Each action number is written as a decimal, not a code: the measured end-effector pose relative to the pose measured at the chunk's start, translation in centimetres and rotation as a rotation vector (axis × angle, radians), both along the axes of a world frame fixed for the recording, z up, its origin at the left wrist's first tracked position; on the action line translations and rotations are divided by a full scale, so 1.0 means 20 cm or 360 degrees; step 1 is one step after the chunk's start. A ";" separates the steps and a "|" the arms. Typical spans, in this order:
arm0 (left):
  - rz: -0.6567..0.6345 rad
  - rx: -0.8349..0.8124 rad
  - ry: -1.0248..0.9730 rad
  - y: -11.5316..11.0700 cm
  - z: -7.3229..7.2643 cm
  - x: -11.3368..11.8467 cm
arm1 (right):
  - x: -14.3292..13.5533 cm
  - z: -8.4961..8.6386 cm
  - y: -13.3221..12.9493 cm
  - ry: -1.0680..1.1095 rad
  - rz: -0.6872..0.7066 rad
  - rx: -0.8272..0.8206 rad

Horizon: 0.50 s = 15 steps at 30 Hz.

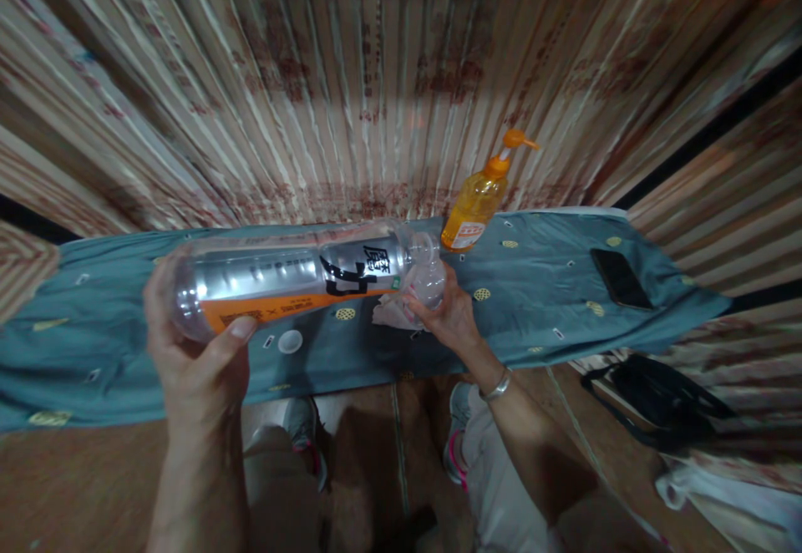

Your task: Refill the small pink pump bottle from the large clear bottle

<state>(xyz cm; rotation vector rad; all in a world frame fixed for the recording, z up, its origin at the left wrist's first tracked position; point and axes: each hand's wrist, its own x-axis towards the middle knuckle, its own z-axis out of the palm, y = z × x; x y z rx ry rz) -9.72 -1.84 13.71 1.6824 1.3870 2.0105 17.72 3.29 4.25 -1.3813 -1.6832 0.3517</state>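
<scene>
While left hand (200,365) clamps fingers round tipped bottle (288,276), right hand (454,315) clamps fingers on clear container (428,282) beside bottle's mouth.

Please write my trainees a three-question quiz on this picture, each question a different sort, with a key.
1. True or false: the bottle stands upright on the cloth.
2. What colour is the pump bottle's head?
A) blue
B) white
C) orange
3. Fill in: the left hand grips the bottle at its ____ end.

Key:
1. False; it is held on its side.
2. C
3. base
</scene>
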 end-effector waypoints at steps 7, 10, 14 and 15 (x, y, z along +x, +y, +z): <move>-0.0148 0.0020 -0.0408 0.01 0.01 0.01 | 0.00 0.01 0.00 0.0011 -0.0003 0.0001; -0.0151 0.0007 -0.0387 0.01 0.01 0.01 | 0.00 0.01 0.00 0.0013 0.0004 -0.0016; -0.0164 0.0000 -0.0368 0.00 0.00 0.00 | 0.00 0.00 0.00 0.0013 0.0001 -0.0026; -0.0175 0.0005 -0.0359 0.00 0.00 0.00 | 0.00 0.00 0.00 0.0011 0.0001 -0.0029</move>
